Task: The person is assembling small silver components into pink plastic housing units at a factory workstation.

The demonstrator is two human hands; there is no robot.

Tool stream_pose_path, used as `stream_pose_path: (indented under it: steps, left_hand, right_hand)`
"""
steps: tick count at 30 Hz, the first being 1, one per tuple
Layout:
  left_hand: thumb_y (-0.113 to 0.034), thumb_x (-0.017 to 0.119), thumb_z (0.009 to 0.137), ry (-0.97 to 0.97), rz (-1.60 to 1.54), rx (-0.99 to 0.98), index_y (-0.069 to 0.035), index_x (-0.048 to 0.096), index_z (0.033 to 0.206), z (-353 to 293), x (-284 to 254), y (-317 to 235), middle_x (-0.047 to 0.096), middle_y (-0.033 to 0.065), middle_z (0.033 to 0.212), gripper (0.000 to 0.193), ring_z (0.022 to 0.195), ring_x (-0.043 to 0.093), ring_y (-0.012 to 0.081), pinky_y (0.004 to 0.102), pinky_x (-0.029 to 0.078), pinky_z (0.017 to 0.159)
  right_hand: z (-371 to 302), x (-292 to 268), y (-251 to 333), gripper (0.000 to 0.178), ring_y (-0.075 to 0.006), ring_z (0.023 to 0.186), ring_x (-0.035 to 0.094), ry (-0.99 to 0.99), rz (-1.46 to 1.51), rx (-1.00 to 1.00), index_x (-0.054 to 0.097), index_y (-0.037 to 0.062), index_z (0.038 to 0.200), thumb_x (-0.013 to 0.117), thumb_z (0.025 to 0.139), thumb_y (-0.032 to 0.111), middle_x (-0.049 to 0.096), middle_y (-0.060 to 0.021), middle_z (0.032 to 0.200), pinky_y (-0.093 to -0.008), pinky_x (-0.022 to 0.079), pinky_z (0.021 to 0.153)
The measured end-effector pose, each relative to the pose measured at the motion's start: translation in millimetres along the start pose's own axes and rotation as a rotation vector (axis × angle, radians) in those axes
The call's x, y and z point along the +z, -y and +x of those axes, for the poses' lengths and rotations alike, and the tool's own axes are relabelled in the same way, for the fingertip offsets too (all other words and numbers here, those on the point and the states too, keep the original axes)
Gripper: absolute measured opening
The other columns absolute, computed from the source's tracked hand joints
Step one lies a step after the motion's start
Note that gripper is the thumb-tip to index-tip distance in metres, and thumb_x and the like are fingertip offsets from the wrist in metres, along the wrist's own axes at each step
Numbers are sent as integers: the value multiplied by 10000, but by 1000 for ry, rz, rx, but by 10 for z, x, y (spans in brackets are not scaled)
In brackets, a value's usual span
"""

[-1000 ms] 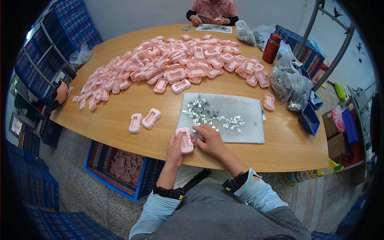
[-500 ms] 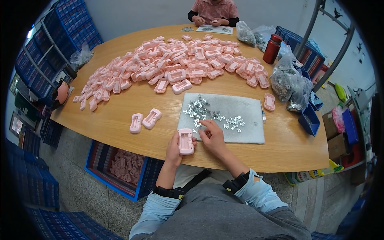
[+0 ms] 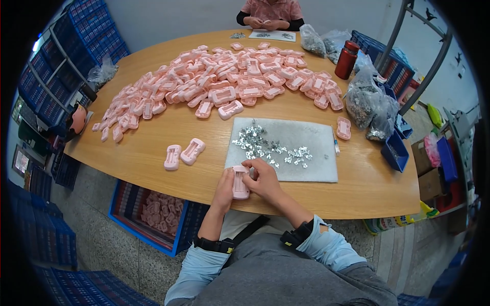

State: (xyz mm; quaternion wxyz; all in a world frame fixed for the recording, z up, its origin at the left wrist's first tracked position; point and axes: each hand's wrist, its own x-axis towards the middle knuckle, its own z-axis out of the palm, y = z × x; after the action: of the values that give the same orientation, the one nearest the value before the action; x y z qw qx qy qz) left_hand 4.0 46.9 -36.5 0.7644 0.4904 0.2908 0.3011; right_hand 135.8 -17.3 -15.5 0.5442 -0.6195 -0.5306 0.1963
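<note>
My left hand [image 3: 222,192] is closed around a pale pink plastic shell [image 3: 241,190], held upright at the table's near edge with its hollow side showing. My right hand [image 3: 266,182] is at the shell's upper end, thumb and fingers pinched together against it. Whatever those fingers hold is too small or hidden to make out. Just beyond the hands, small shiny metal pieces [image 3: 252,142] lie scattered on a white foam mat [image 3: 314,171]. To the left, two more pink shells, one upright [image 3: 172,157] and one slanted [image 3: 193,151], rest on the wood.
A wide heap of pink shells [image 3: 219,76] covers the table's far half. On the right stand a red bottle [image 3: 347,60], bags of metal parts [image 3: 363,99] and a blue bin [image 3: 395,153]. A blue crate [image 3: 178,237] of shells sits below the edge. Opposite, a co-worker [image 3: 270,15] handles something small.
My right hand has moved left from the metal pieces to the upper end of the shell. The left hand keeps its hold on the shell. The co-worker's hands have come closer together.
</note>
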Motion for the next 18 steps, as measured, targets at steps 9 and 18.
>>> stream_pose_path:
  steps: [9,18]
  left_hand:
    - [-281,316,974,-29,-79,-68,-40,448,1156,-109,86,-83,538,72,1050,330,930,552,126,277,466,796]
    - [-308,437,941,39,-162,-136,-23,518,1075,-58,22,-86,598,45,924,325,780,591,94,234,494,681]
  right_hand:
    - [0,80,-63,257,-137,509,501,-96,-53,-121,584,13,911,629,667,81,523,-79,765,-254,428,479]
    - [-41,55,-94,276,-247,643,553,-78,15,-34,574,16,915,633,657,96,534,-112,803,-313,460,575]
